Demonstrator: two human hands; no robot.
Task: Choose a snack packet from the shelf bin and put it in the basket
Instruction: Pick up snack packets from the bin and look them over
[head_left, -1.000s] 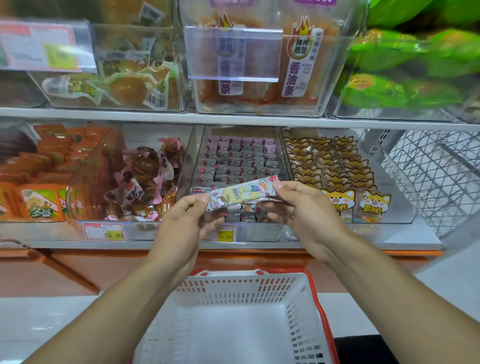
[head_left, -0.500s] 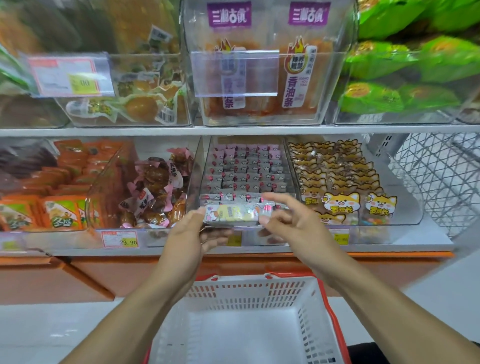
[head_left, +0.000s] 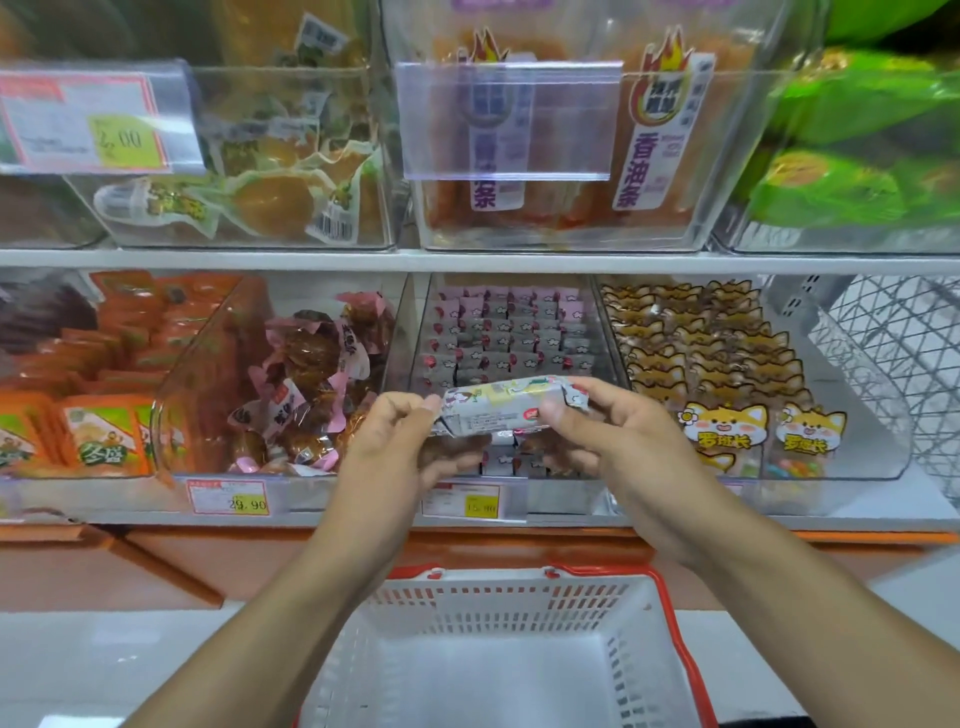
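A small pale snack packet (head_left: 501, 405) with cartoon print is held level in front of the middle clear shelf bin (head_left: 602, 332), which is full of the same pink and grey packets. My left hand (head_left: 400, 447) pinches its left end between thumb and fingers. My right hand (head_left: 618, 441) pinches its right end, thumb on the front face. Below the hands stands the white basket (head_left: 498, 597) with a red rim; nothing shows inside it.
Clear bins line two shelves: orange packets (head_left: 104, 431) and pink-wrapped snacks (head_left: 311, 374) at left, fox-print packets (head_left: 727, 426) at right, bigger bags above. Price tags (head_left: 228, 498) hang on the shelf edge. A white wire rack (head_left: 904, 364) stands at far right.
The packet has been turned in both hands, showing its plain back edge now. The hands stay in front of the middle bin, above the basket.
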